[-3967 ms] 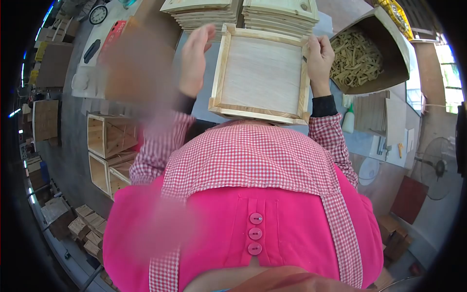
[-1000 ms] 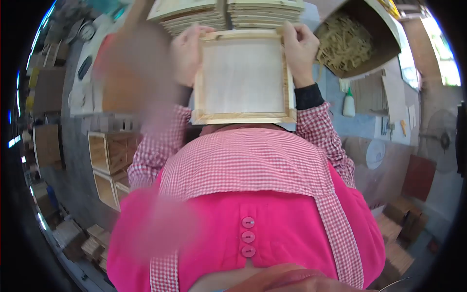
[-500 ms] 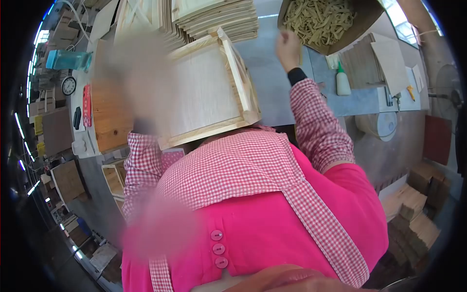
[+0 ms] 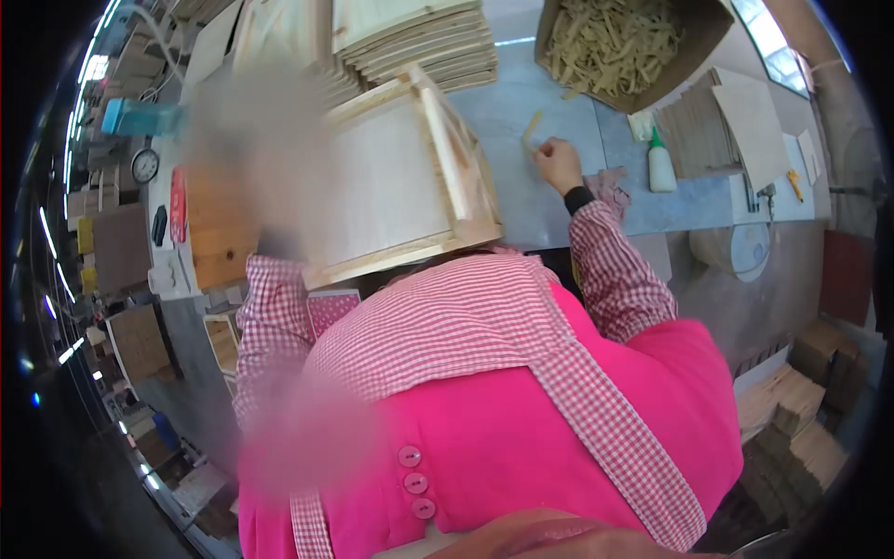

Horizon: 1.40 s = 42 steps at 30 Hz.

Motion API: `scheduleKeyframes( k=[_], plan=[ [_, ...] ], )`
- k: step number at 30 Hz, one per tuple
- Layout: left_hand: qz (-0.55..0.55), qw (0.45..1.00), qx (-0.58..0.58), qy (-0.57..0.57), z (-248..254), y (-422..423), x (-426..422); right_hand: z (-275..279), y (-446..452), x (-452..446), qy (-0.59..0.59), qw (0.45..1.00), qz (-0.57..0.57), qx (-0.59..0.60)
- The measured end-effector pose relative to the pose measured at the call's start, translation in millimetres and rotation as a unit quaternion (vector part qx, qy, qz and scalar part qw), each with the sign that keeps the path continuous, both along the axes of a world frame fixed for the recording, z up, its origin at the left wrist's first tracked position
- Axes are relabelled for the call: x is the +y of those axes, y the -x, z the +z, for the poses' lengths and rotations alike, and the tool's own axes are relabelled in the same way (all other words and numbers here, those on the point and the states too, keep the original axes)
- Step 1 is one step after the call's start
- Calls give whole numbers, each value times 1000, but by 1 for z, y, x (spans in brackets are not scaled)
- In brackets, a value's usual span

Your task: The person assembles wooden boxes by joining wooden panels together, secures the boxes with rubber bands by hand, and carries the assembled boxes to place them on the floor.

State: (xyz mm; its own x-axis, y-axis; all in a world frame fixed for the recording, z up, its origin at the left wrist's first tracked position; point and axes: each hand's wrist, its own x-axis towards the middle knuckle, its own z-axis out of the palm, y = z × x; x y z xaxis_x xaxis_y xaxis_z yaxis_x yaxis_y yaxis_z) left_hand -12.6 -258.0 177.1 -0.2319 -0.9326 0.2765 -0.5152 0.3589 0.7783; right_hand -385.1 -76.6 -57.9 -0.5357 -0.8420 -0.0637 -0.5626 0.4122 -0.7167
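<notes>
Here, on the table [image 4: 517, 200], our wood tray [image 4: 386, 177] sits close to our body, its hollow side facing us and its far end turned a bit left. It looks nearly square, so we find no clear long way. Past it, to the right, is the carton [image 4: 710, 37]. A blur hides our left hand, so we cannot tell its grip. Our right hand [image 4: 560, 163] is nearly closed and seems to pinch a thin strip [image 4: 533, 126], its long way pointing away from us. We seem to be getting a strip; the next move calls for a light, sure pinch.

Wood wkshp: wdn frame [image 4: 396, 177], stacked panels [image 4: 419, 45].
</notes>
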Motion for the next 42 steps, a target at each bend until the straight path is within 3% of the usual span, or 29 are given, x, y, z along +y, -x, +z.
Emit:
scheduleKeyframes(
  k=[2,4,6,7,9,12,16,17,18,20,24,26,28,30,31,33,34,36,42],
  plan=[
    [-2,996,-36,81,18,21,14,21,13,-3,83,994,-65,16],
    [-4,985,-71,159,39,27,10,83,29,-9,191,979,-62,-34],
    [-12,967,-105,230,56,46,39,159,29,-16,324,946,-3,-30],
    [-17,956,-124,264,66,45,42,205,18,-15,336,941,42,-13],
    [-158,931,-38,328,104,70,68,279,-23,-8,346,927,144,-29],
    [-223,885,-28,409,119,82,92,333,-82,2,331,879,338,-64],
    [-330,858,-141,367,121,59,104,349,-110,8,269,834,482,-13],
    [-382,913,-48,135,111,44,103,352,-110,10,223,855,466,-43],
    [-406,906,51,-107,105,33,102,354,-109,10,176,873,450,-74],
    [-389,917,37,-82,105,19,100,351,-108,7,123,880,445,-110],
    [-359,932,-32,34,110,-5,83,345,-96,-10,173,822,543,-9],
    [-347,931,-68,92,111,-12,67,356,-89,-19,271,786,553,48],
    [-283,903,-139,292,81,-26,14,356,-64,-43,260,814,507,115],
    [-252,913,-179,267,67,-40,-25,341,-41,-73,213,885,399,112],
    [-226,918,-218,242,58,-46,-34,330,-25,-82,212,885,400,111],
    [-227,924,-200,235,52,-46,-22,312,-2,-95,43,931,347,107],
    [-232,928,-183,227,49,-46,-12,304,-1,-91,41,930,349,107],
    [-237,933,-164,215,47,-48,9,296,-5,-68,194,861,449,136],
    [-262,950,-148,79,60,-63,72,308,-27,-20,162,849,487,122]
  ],
)
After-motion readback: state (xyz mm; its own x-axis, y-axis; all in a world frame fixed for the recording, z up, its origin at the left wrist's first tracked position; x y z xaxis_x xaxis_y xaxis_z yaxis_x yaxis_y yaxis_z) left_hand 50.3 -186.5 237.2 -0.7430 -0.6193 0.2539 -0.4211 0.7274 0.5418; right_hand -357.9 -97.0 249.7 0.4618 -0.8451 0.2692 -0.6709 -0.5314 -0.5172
